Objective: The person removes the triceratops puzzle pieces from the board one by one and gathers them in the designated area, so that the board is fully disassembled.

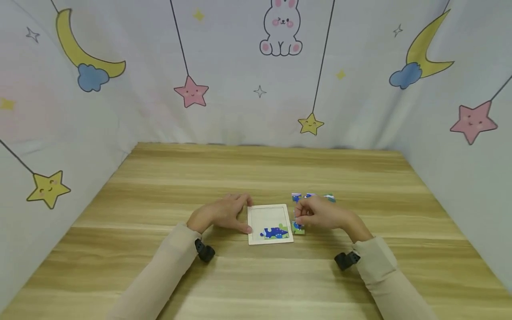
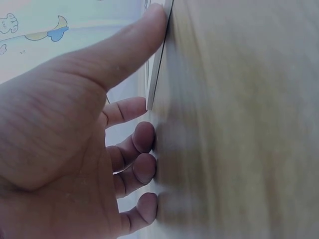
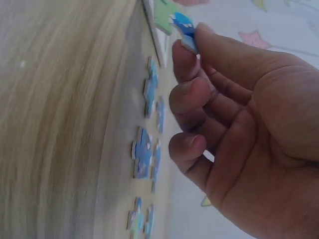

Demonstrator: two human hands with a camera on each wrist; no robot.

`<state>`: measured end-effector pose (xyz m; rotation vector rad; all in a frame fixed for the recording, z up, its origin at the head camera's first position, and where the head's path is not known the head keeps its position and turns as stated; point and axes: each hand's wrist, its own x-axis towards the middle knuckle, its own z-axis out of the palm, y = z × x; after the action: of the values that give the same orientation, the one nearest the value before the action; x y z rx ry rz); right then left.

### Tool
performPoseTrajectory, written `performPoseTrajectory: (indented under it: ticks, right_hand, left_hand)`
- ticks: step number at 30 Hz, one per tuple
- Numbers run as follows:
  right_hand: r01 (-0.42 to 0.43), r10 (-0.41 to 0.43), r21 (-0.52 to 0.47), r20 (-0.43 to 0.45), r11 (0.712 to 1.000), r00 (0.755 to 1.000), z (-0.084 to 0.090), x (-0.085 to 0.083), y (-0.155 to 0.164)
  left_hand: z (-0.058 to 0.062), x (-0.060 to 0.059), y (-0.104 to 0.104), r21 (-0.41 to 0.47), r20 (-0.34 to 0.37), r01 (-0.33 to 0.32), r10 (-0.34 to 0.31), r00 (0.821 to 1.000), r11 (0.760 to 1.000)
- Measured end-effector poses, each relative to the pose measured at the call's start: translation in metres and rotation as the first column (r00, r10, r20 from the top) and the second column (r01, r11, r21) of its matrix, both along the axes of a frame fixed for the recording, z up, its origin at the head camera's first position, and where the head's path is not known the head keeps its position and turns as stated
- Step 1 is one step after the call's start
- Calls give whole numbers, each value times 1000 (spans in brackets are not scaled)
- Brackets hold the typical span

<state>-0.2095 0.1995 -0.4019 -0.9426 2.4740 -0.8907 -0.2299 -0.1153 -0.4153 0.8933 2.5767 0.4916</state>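
A square wooden puzzle tray [image 1: 264, 215] lies on the table, with joined blue and green puzzle pieces [image 1: 275, 233] in its lower right part. My left hand [image 1: 226, 213] is at the tray's left side. Its thumb touches the left edge and its index finger the far left corner; in the left wrist view the other fingertips [image 2: 144, 167] rest on the wood. Beside the tray's right edge, my right hand [image 1: 322, 213] pinches a blue and green jigsaw piece [image 3: 184, 25] between thumb and index finger. The remaining fingers of that hand are loosely curled.
Several loose jigsaw pieces [image 3: 143, 152] lie on the table [image 1: 256, 275] to the right of the tray, partly hidden by the right hand in the head view. A printed cloth [image 1: 240, 58] stands behind the table and along both sides.
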Motion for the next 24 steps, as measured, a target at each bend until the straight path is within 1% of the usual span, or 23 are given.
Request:
performPoseTrajectory:
  ticks: [10,13,17,21,24]
  right_hand:
    - [-14,13,67,16,998,1000,-3,-1,3]
    - [-8,7,89,7,996,1000,-2,0,0]
    - [-7,12,123,-43,992,999,-2,4,-7]
    - [-41,47,86,-68,995,997,-6,9,-23]
    - [-61,63,54,-34,997,997,-9,13,-35]
  left_hand:
    - [2,-2,-3,-8,6,-2,2,1000,1000]
    - [2,-1,-2,-5,3,-4,4,1000,1000]
    - [2,0,-1,-7,9,-1,1,1000,1000]
    - [2,1,0,-4,4,6,-6,1000,1000]
    - [1,0,1,-5,-1,8,-8,1000,1000]
